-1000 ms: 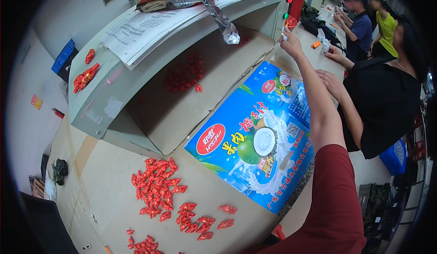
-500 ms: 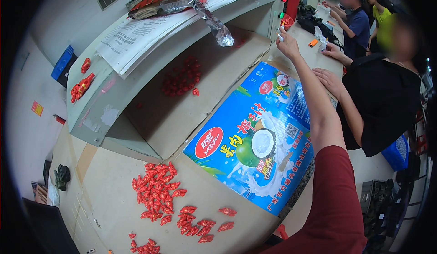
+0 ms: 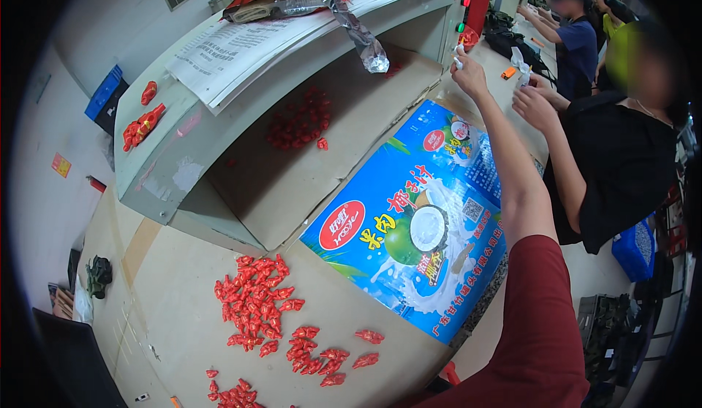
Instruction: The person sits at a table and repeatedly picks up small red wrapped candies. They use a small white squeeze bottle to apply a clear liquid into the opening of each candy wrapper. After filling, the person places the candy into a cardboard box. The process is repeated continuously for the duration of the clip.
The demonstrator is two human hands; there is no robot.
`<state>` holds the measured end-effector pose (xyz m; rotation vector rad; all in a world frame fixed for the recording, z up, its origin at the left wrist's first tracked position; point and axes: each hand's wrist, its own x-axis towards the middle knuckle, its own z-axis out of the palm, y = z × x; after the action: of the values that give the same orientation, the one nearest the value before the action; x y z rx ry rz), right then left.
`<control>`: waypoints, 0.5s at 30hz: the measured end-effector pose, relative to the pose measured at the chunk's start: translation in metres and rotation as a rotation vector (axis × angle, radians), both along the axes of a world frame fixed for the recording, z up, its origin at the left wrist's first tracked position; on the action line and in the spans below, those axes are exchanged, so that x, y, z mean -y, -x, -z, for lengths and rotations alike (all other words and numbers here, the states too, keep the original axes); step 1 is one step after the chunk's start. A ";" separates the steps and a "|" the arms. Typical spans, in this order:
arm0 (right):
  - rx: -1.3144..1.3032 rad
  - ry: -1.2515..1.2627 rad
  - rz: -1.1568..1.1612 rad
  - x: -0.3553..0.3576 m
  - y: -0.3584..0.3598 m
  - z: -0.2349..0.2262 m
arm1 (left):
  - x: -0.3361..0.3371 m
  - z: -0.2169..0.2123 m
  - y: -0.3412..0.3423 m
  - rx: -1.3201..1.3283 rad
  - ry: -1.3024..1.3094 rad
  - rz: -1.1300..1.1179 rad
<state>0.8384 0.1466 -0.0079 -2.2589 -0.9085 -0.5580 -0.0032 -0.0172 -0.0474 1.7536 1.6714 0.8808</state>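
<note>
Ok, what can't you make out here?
In the head view:
Left hand: outside the frame.
Right hand: anything it may hold is too small to tell.
Red pieces inside the pale housing: shadow blurs their shapes.
Lowest red pile: cut off by the bottom edge.

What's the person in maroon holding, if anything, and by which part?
Cannot be told: anything in the right hand is too small to make out. The left hand is unseen.
</note>
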 end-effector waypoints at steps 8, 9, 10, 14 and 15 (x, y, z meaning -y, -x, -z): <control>-0.052 -0.102 -0.155 0.026 0.053 -0.017 | 0.013 0.006 0.018 0.053 -0.092 -0.034; -0.020 -0.165 -0.171 0.028 0.063 -0.011 | 0.008 -0.014 -0.003 0.042 -0.088 -0.020; 0.007 -0.230 -0.191 0.029 0.075 -0.006 | 0.006 -0.022 -0.008 0.059 -0.060 0.021; -0.254 -0.338 -0.283 0.044 0.149 -0.018 | -0.001 -0.027 0.015 0.046 -0.021 0.202; -0.120 -0.317 -0.287 0.049 0.176 -0.024 | -0.005 -0.030 0.016 0.018 -0.042 0.233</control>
<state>0.6621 0.0973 0.0163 -1.8194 -0.9859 -0.4000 -0.0197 -0.0125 -0.0171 1.9158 1.4105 0.8266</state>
